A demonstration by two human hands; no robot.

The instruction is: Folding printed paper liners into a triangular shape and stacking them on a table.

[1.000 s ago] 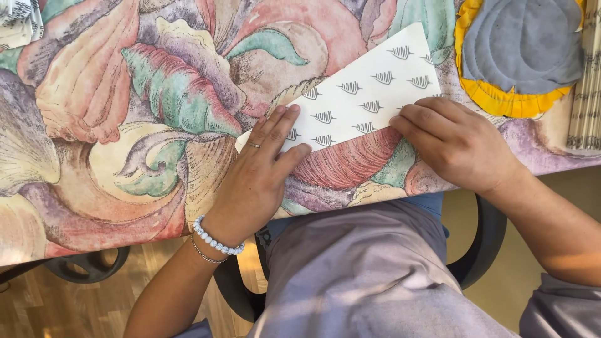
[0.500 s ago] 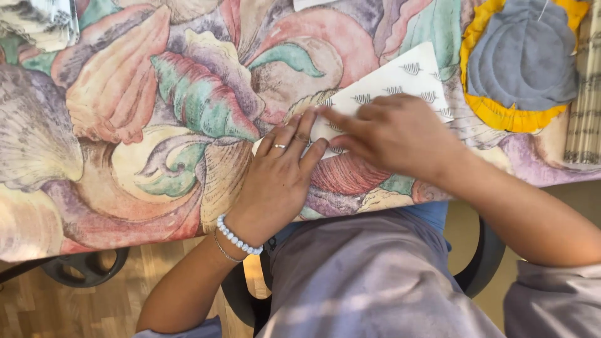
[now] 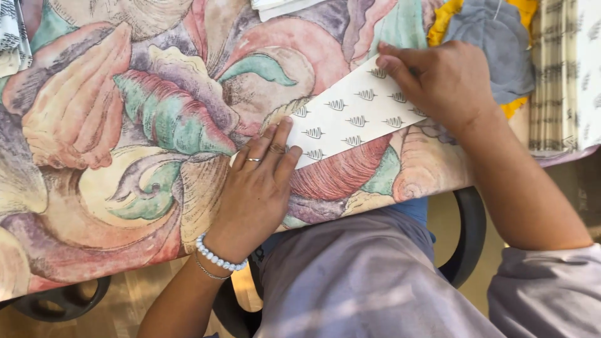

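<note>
A white folded strip of paper or cloth (image 3: 350, 116) with small grey leaf-like marks lies slanted on a table covered by a shell-patterned cloth (image 3: 144, 125). My left hand (image 3: 256, 191), with a ring and a pale bead bracelet, lies flat with its fingers pressing the strip's near left end. My right hand (image 3: 441, 81) rests palm down on the strip's far right end, fingers curled over its upper edge. Neither hand grips the strip; both press it onto the table.
A grey fabric piece (image 3: 494, 44) on a yellow round mat (image 3: 447, 15) lies at the back right. Striped cloth (image 3: 554, 81) sits at the right edge. Patterned cloth (image 3: 12, 37) shows at far left. White papers (image 3: 282, 6) peek in at the top. My lap and a black chair (image 3: 466, 238) are below.
My right hand has slid along the strip from its near middle to its far right end. The left hand has stayed pressing the left end.
</note>
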